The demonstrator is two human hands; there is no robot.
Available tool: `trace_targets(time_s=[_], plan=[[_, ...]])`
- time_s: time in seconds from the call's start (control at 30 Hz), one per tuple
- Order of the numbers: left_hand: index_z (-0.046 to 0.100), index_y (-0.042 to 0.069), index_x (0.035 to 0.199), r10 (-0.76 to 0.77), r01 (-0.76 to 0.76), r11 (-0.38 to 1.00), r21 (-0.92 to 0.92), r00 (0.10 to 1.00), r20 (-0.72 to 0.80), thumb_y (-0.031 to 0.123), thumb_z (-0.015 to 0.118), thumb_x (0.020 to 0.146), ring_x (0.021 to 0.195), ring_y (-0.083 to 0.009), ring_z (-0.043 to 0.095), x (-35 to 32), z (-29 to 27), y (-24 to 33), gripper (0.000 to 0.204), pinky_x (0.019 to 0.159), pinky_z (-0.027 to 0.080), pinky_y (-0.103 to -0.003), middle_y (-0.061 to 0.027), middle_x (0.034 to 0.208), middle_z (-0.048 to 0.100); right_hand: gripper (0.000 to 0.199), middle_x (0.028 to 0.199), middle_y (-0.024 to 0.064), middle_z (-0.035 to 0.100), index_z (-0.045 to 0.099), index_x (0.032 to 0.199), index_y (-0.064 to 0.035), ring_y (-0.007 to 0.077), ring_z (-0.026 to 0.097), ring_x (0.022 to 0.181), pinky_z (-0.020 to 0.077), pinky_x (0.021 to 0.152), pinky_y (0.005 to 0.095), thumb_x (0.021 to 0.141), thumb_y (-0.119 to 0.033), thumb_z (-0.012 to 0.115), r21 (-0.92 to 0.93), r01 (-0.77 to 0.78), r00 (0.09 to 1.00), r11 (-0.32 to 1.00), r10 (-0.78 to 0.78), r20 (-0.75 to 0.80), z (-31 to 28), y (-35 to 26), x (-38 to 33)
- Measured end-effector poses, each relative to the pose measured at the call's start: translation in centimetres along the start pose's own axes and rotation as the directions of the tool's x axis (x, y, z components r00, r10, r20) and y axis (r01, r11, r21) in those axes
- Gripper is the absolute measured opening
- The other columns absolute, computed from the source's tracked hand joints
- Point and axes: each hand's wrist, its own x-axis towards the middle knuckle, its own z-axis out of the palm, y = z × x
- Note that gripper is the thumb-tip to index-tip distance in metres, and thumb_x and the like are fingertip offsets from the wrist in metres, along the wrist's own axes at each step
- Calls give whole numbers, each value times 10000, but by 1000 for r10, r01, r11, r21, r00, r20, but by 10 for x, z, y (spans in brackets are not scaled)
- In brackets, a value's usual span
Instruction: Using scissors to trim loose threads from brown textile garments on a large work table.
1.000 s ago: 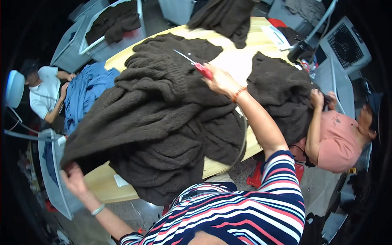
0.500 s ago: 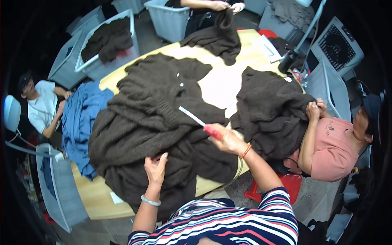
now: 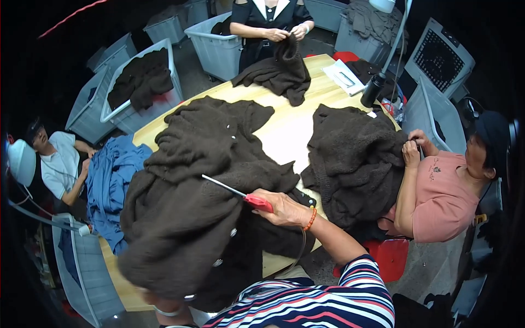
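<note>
Knitwear covers most of the round pale wooden table [image 3: 284,136] seen from the head camera: a big dark brown knitted cardigan with small light buttons [image 3: 197,208] lies heaped across the near half, its bulk bunched up close under the person's chest. The right hand [image 3: 281,208] rests on that cardigan at its right edge, fingers curled tight around the red handle of a thin metal-bladed trimming tool [image 3: 235,192], whose blade points up and left over the knit. An orange bead bracelet [image 3: 310,218] sits on that wrist, and the striped sleeve [image 3: 355,284] comes in from the lower edge. The left hand [image 3: 164,306] is almost wholly buried beneath the lifted brown fabric at the bottom of the picture; only a wrist with a pale bangle shows, so I cannot tell how its fingers are set.

Round the table, a second dark brown knitted garment [image 3: 355,158] lies on the right side, with a person in a pink top [image 3: 443,197] pinching its edge. A third brown knitted piece [image 3: 279,74] is at the far edge, held up by a person in black [image 3: 268,16]. A blue cloth pile [image 3: 112,180] hangs off the left side beside a seated person in white [image 3: 57,164]. Grey plastic bins [image 3: 136,87] stand behind.
</note>
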Motion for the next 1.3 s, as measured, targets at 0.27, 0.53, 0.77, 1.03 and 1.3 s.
trace_targets(time_s=[0.27, 0.53, 0.77, 1.03, 1.3], plan=[[546, 21, 1180, -56, 105, 892, 440, 991, -122, -30, 664, 841, 975, -190, 638, 118, -68, -58, 363, 816, 559, -357, -81, 1087, 641, 389, 1030, 186, 663, 546, 1261, -139, 377, 641, 980, 517, 819, 416, 886, -170, 646, -148, -244, 970, 959, 239, -47, 20, -4, 15], [665, -25, 983, 167, -51, 684, 728, 982, -88, -5, 735, 803, 806, -93, 602, 122, -82, -104, 194, 742, 500, -249, -19, 933, 675, 365, 745, 205, 646, 569, 1205, -124, 420, 636, 755, 502, 677, 478, 874, -258, 646, -361, -207, 929, 909, 298, 218, 5, -83, -18], [663, 0, 967, 103, -60, 763, 644, 994, -29, -16, 721, 823, 794, -77, 600, 125, -76, -84, 156, 730, 499, -230, -15, 909, 672, 262, 722, 202, 647, 585, 1081, -86, 393, 653, 733, 505, 673, 477, 879, -248, 626, -453, -140, 943, 880, 258, 209, 13, -107, 3], [543, 120, 1225, 39, 47, 942, 332, 968, -249, 206, 654, 924, 961, -144, 627, 126, -96, -64, 332, 762, 538, -318, -5, 1089, 635, 243, 730, 202, 631, 577, 1074, -102, 402, 633, 740, 496, 673, 495, 879, -237, 628, -435, -204, 951, 877, 283, 125, 26, -84, -5], [667, -14, 1023, 119, -6, 840, 542, 978, -174, 25, 670, 883, 828, -129, 651, 120, -114, -87, 145, 752, 526, -262, -54, 983, 690, 262, 720, 198, 637, 584, 1085, -96, 399, 643, 728, 500, 675, 490, 869, -234, 638, -476, -201, 937, 856, 310, 161, 39, -91, 6]])
